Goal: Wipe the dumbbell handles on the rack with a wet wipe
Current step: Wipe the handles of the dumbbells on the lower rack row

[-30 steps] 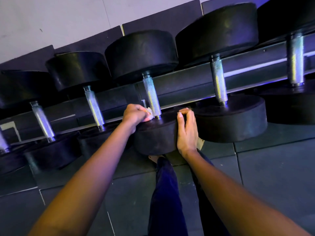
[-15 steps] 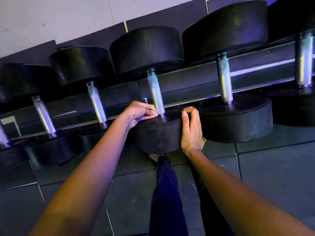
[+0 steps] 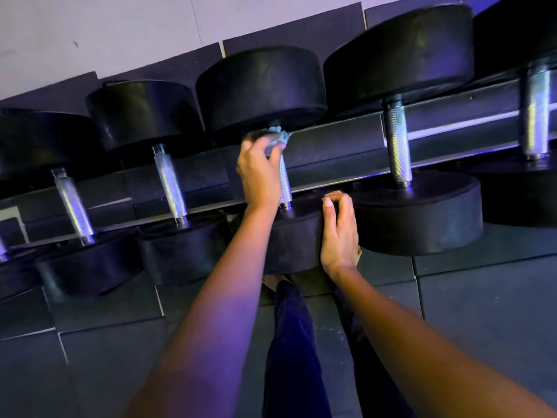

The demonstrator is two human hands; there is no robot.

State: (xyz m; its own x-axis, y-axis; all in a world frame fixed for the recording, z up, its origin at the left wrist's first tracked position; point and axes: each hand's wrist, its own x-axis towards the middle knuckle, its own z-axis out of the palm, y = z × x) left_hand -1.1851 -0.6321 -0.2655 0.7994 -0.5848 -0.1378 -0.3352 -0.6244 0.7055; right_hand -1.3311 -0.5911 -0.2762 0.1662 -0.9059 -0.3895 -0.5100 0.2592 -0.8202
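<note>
A second ago the left grip [image 3: 259,173] sat low on the middle dumbbell handle [image 3: 284,184], against the near weight head [image 3: 297,236]. Now it has climbed to the top end of this handle, just under the far weight head [image 3: 262,89]. The right grip [image 3: 339,233] has stayed where it was, on the right side of the near weight head.

At the left end of the rack [image 3: 331,152] the leftmost weight head [image 3: 36,143] runs out of view. At the right end the last handle [image 3: 535,116] is blurred and its heads are cut off. The upper half of the middle dumbbell handle is covered by the left grip. The wet wipe [image 3: 275,136] is smeared by motion, so I cannot make out its folds.

The left grip, a bare hand, is curled closely around the handle with the pale wet wipe bunched between fingers and metal. A crumpled part of the wipe sticks out above the fingers, right at the underside of the far weight head. The right grip lies flat along the side of the near weight head. Its fingers are almost straight, with the tips bent a little over the upper rim, and it holds nothing.
</note>
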